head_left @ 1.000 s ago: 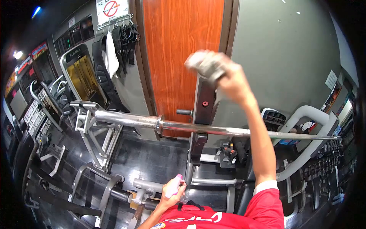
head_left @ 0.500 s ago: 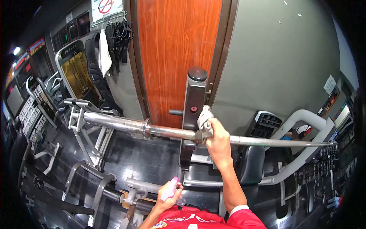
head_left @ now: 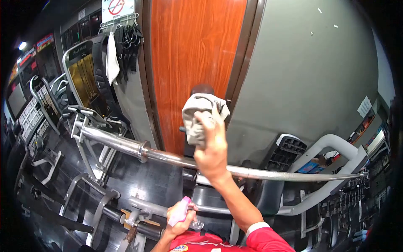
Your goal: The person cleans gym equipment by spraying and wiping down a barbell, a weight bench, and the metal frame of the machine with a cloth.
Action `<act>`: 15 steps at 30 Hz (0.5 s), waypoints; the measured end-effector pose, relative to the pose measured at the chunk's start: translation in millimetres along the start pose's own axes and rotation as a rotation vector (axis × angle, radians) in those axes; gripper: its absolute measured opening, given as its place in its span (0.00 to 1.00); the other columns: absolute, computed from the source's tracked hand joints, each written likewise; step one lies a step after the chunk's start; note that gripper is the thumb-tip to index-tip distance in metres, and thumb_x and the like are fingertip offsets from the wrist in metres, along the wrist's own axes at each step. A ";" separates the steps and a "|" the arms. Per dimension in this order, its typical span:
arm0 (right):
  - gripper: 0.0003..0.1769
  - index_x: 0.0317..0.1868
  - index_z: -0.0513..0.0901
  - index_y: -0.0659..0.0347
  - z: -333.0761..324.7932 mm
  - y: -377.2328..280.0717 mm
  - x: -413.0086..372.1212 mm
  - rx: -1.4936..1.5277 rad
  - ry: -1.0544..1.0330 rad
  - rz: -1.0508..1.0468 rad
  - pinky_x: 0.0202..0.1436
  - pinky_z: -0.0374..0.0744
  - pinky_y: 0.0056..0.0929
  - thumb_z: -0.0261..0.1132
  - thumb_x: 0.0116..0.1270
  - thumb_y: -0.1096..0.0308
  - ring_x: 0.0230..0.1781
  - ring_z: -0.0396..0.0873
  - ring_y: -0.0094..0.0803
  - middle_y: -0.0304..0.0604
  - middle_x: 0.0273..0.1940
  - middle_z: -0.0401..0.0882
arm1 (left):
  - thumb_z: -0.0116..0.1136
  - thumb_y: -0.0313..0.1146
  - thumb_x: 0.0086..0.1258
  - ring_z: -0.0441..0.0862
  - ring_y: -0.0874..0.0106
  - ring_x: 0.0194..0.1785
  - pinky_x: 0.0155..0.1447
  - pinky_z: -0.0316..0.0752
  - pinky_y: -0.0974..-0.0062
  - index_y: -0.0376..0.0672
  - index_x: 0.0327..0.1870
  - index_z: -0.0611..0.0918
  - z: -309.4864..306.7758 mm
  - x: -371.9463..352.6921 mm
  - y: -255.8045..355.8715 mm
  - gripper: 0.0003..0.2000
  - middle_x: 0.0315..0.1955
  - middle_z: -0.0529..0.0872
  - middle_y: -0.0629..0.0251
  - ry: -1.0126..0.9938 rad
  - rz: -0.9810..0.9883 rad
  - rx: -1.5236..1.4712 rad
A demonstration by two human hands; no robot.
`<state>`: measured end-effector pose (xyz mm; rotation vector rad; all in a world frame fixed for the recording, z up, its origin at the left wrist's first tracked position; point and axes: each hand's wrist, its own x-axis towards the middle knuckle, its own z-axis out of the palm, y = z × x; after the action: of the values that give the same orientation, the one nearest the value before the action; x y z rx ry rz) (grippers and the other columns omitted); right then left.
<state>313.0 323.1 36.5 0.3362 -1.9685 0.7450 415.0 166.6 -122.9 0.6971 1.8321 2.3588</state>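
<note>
Head view: right hand (head_left: 213, 153) clamped on gray cloth (head_left: 191, 126), just below the rack upright cap (head_left: 202, 89); can't confirm surface contact. Left hand (head_left: 180, 226) wrapped around pink-headed bottle (head_left: 180, 211), near side. 1 barbell (head_left: 126, 145) runs left to right. Step reads as cloth handling at the upright; moving it calls for wrist clearance.

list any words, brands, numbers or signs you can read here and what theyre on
"PLAMAX": machine
No-smoking symbol: wall sign, lettering cut off
Shirt: lettering partly hidden, unclear
Paper, lit signs: too small or blurred
No readable numbers
</note>
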 end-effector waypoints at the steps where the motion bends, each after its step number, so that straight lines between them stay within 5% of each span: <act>1: 0.34 0.57 0.72 0.58 3.3 -1.8 -5.4 -0.024 0.022 -0.007 0.62 0.72 0.43 0.56 0.46 0.89 0.61 0.67 0.62 0.64 0.60 0.66 | 0.62 0.19 0.60 0.83 0.77 0.24 0.31 0.78 0.80 0.31 0.45 0.77 4.1 0.4 1.1 0.12 0.30 0.85 0.60 0.035 -0.059 0.010; 6: 0.22 0.47 0.73 0.60 -30.4 -0.2 -32.7 0.051 -0.236 0.285 0.46 0.76 0.43 0.55 0.50 0.87 0.44 0.75 0.61 0.55 0.44 0.74 | 0.66 0.20 0.58 0.82 0.79 0.25 0.30 0.77 0.81 0.32 0.47 0.77 12.5 -1.2 21.5 0.16 0.32 0.85 0.62 0.071 -0.100 0.096; 8: 0.22 0.48 0.73 0.61 -41.1 10.8 -46.6 0.011 -0.415 0.324 0.46 0.77 0.38 0.52 0.52 0.87 0.43 0.79 0.50 0.51 0.39 0.76 | 0.67 0.19 0.57 0.83 0.79 0.26 0.30 0.77 0.82 0.33 0.49 0.76 15.9 -4.0 25.2 0.18 0.34 0.85 0.62 0.120 -0.097 0.080; 12: 0.23 0.50 0.73 0.63 -59.5 40.2 -33.9 0.656 -0.261 0.506 0.59 0.70 0.27 0.45 0.54 0.86 0.50 0.76 0.29 0.45 0.47 0.77 | 0.66 0.18 0.57 0.83 0.78 0.27 0.30 0.77 0.81 0.33 0.49 0.74 23.6 -9.3 29.6 0.19 0.34 0.84 0.61 0.099 -0.062 0.196; 15: 0.24 0.56 0.70 0.63 -68.2 54.6 -14.3 0.940 0.066 0.595 0.62 0.69 0.27 0.41 0.59 0.84 0.54 0.73 0.31 0.43 0.52 0.74 | 0.65 0.17 0.58 0.84 0.77 0.27 0.30 0.78 0.81 0.32 0.49 0.74 35.5 -15.2 29.6 0.18 0.34 0.84 0.61 0.153 -0.044 0.141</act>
<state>339.3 407.2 27.9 0.2541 -1.5316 2.0324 448.9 185.1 -93.3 0.4947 2.0690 2.3330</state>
